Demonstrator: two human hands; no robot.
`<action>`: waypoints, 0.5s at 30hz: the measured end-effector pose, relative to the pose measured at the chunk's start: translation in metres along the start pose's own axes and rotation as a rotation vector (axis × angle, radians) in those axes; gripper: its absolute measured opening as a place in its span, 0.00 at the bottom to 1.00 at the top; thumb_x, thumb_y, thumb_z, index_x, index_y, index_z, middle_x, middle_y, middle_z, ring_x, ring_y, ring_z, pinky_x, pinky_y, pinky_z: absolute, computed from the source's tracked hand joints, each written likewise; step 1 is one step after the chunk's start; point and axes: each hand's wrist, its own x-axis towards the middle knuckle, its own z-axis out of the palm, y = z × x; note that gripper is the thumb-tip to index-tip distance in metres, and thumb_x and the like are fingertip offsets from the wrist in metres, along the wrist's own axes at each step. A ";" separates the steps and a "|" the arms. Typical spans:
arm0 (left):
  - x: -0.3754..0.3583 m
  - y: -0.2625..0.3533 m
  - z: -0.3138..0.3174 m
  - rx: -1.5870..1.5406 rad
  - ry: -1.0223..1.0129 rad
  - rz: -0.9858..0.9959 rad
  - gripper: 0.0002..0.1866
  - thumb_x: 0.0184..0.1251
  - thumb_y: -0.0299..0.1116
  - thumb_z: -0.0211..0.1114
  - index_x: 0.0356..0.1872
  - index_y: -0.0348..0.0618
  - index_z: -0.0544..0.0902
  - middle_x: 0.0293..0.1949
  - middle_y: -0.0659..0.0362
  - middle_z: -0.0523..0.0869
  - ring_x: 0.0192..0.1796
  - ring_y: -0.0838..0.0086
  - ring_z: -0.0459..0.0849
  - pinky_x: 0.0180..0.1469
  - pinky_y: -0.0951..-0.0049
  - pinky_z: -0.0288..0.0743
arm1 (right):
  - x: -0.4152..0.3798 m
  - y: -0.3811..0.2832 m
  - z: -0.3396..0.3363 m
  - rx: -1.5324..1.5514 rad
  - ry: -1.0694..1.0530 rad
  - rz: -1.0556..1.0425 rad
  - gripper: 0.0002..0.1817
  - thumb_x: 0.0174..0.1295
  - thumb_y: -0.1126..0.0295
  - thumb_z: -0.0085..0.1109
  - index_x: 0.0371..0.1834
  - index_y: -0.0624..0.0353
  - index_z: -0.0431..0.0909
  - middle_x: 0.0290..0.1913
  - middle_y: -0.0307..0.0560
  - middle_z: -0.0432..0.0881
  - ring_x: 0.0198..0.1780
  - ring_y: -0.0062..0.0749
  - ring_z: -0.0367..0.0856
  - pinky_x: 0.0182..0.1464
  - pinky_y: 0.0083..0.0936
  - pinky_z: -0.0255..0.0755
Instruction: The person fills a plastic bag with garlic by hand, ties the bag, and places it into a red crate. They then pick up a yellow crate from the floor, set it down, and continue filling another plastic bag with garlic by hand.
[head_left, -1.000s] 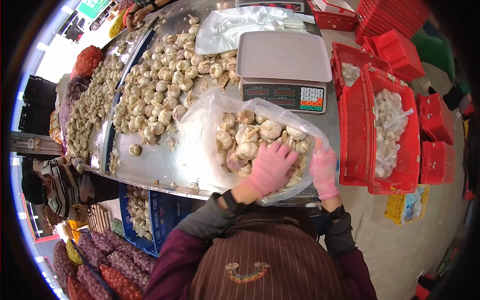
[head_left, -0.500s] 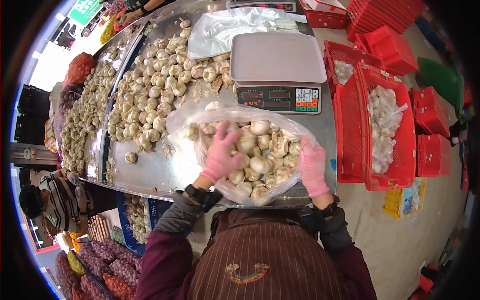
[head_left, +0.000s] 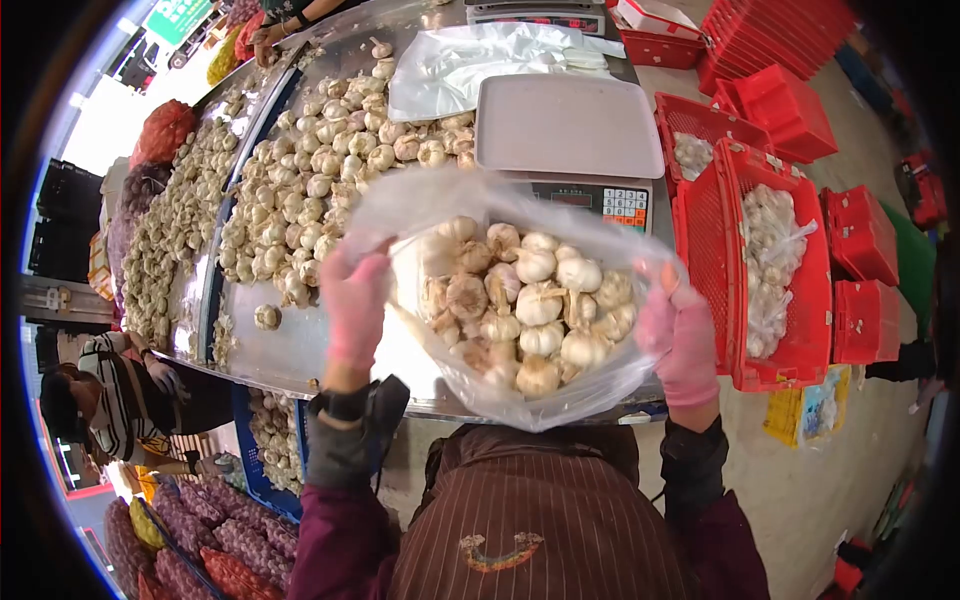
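Note:
A clear plastic bag point(head_left: 480, 390) full of garlic bulbs point(head_left: 540, 303) is held up over the near edge of the metal table, its mouth open upward. My left hand point(head_left: 355, 305), in a pink glove, is closed on the bag's left rim. On the opposite side my right hand point(head_left: 677, 330), also gloved in pink, grips the right rim. Just behind the bag is a scale point(head_left: 570, 125) with a bare grey pan; the bag covers part of its display. Loose garlic point(head_left: 300, 190) lies heaped on the table to the left.
White plastic bags point(head_left: 450, 70) lie beside the scale. Red crates point(head_left: 735, 270) with bagged garlic stand at the right. A blue crate point(head_left: 258, 450) is below the table at left. A person in stripes point(head_left: 120, 390) is at the left; another person's hand point(head_left: 265, 42) is at the top left.
My left hand has come out from over the garlic and moved left to the bag's rim. The bag is raised and its mouth stretched wider. My right hand has shifted slightly right.

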 end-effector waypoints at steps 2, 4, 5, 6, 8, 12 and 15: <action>-0.029 0.043 -0.007 -0.166 0.086 0.167 0.14 0.52 0.17 0.55 0.40 0.31 0.81 0.32 0.63 0.81 0.32 0.82 0.76 0.34 0.83 0.67 | -0.006 -0.009 0.052 0.038 -0.287 -0.017 0.17 0.69 0.62 0.49 0.54 0.63 0.73 0.18 0.30 0.63 0.17 0.16 0.64 0.18 0.20 0.60; -0.049 0.037 -0.023 -0.206 0.065 0.162 0.14 0.52 0.17 0.54 0.41 0.31 0.81 0.32 0.63 0.80 0.32 0.83 0.75 0.35 0.84 0.66 | -0.015 0.023 0.110 -0.956 -0.317 -0.728 0.15 0.71 0.66 0.46 0.53 0.62 0.74 0.24 0.32 0.68 0.25 0.18 0.69 0.24 0.18 0.65; -0.058 0.031 -0.031 -0.245 0.059 0.152 0.14 0.52 0.16 0.54 0.41 0.31 0.81 0.31 0.64 0.79 0.32 0.84 0.74 0.35 0.85 0.65 | -0.016 0.034 0.117 -0.963 -0.324 -0.721 0.15 0.71 0.66 0.46 0.53 0.62 0.74 0.24 0.32 0.68 0.25 0.18 0.69 0.24 0.18 0.65; -0.064 0.016 -0.038 -0.252 0.080 0.146 0.14 0.52 0.16 0.54 0.41 0.31 0.81 0.31 0.64 0.79 0.32 0.84 0.74 0.35 0.85 0.65 | -0.014 0.048 0.120 -0.828 -0.470 -0.619 0.15 0.71 0.65 0.46 0.54 0.61 0.73 0.26 0.32 0.69 0.26 0.17 0.69 0.24 0.18 0.64; -0.070 -0.023 -0.050 -0.212 0.145 0.047 0.16 0.52 0.16 0.54 0.43 0.32 0.80 0.32 0.64 0.80 0.32 0.84 0.74 0.36 0.85 0.65 | -0.006 0.071 0.123 -0.552 -0.754 -0.394 0.17 0.71 0.63 0.45 0.57 0.59 0.72 0.30 0.32 0.71 0.26 0.15 0.68 0.23 0.16 0.64; -0.066 -0.069 -0.085 0.000 0.323 -0.001 0.12 0.59 0.19 0.56 0.44 0.34 0.80 0.31 0.66 0.79 0.30 0.86 0.72 0.33 0.86 0.64 | -0.001 0.033 0.108 0.040 -0.417 0.182 0.24 0.71 0.53 0.44 0.64 0.54 0.67 0.18 0.27 0.61 0.14 0.12 0.57 0.15 0.13 0.51; -0.058 -0.095 -0.109 0.080 0.325 -0.175 0.11 0.62 0.21 0.57 0.44 0.32 0.79 0.29 0.67 0.77 0.31 0.84 0.74 0.34 0.84 0.67 | 0.010 0.029 0.083 0.062 -0.324 0.076 0.24 0.71 0.52 0.45 0.64 0.54 0.66 0.18 0.26 0.59 0.13 0.11 0.54 0.14 0.12 0.47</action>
